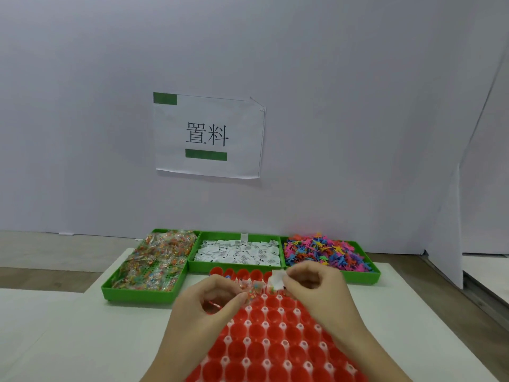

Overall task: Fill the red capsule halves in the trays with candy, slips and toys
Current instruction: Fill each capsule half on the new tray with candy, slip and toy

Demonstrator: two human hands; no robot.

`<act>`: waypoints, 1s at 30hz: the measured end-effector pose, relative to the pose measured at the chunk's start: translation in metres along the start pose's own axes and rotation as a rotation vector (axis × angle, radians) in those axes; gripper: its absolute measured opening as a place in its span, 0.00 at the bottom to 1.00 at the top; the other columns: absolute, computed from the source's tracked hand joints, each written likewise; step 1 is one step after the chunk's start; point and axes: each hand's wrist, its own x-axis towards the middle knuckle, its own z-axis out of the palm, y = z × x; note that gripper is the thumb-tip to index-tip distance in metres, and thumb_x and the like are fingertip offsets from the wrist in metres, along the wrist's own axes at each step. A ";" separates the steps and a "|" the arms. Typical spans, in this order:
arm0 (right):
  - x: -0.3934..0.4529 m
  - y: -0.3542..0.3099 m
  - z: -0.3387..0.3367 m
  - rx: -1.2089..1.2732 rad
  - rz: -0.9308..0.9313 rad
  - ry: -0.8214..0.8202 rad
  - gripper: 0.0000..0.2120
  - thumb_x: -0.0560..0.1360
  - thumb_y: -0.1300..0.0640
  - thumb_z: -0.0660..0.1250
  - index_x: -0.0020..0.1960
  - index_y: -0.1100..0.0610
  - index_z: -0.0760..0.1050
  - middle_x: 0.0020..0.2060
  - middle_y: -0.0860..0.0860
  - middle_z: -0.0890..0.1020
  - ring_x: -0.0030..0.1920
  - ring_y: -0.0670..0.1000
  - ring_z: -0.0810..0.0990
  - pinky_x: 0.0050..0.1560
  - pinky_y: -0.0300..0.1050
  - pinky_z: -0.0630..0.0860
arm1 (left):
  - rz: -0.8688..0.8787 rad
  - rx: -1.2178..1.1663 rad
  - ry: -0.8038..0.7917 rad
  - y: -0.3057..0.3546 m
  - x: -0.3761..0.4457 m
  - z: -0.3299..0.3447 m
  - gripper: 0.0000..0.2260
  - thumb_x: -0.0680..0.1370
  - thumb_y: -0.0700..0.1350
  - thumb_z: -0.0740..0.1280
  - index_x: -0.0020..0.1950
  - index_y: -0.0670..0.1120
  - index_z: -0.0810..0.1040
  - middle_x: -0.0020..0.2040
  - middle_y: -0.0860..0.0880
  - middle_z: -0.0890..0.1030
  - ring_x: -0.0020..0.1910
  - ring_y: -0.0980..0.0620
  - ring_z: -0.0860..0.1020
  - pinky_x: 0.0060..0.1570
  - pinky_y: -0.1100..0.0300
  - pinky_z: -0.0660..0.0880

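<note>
My right hand [316,282] pinches a white slip [277,279] in its fingers; my left hand [212,301] fingers clamp a candy packet [249,290] above the red capsule halves [275,334].

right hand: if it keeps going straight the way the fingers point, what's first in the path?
The right hand, pinching a white slip, points left toward the left hand. Going straight on, it would likely meet the left hand's fingertips and the candy packet they hold; depth between them is unclear.
</note>
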 end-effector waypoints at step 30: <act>0.113 0.063 0.036 -0.543 -0.031 -0.106 0.15 0.72 0.48 0.78 0.37 0.58 0.81 0.31 0.44 0.79 0.33 0.38 0.76 0.39 0.29 0.68 | -0.058 0.169 0.124 -0.027 0.012 -0.018 0.07 0.73 0.47 0.79 0.42 0.58 0.84 0.39 0.54 0.87 0.39 0.58 0.85 0.38 0.69 0.76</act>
